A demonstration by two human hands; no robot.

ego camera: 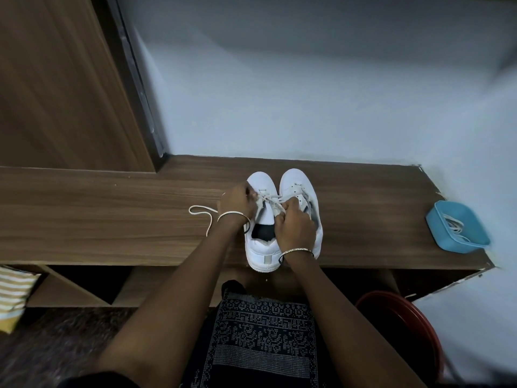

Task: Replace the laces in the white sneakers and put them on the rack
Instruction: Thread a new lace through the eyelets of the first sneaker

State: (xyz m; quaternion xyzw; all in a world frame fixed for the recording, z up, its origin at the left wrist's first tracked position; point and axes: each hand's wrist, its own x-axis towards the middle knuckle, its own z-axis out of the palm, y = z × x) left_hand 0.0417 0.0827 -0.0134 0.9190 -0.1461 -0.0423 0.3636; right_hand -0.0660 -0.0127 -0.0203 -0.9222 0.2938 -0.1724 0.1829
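Two white low-top sneakers (263, 252) stand side by side on the brown wood-grain bench top (112, 219), toes pointing away from the person. Both hands work at the throat of the left one. The left hand (236, 203) is curled over that shoe's outer eyelet row and seems to pinch the flat white woven lace (200, 210), though its fingertips are hidden. The right hand (293, 226) holds a strand of the same lace in a narrow pinch, drawn up over the tongue between the two grips. Outward of the left wrist, the free tail lies in one loose loop on the wood.

The lace is probably limp, light and apt to slide back through an eyelet, so it is best held close to its tip and kept taut. The shoe looks light with a stiff sole and may skid on the smooth wood, so it should be steadied at the sidewall or heel.

Only one lace is being worked. The second sneaker (296, 179), under the right hand, looks unlaced. One blue rectangular plastic tray (436, 219), well beyond the right hand, holds spare white laces (454, 226), too tangled to count. Each wrist carries one thin metal bangle (233, 215).
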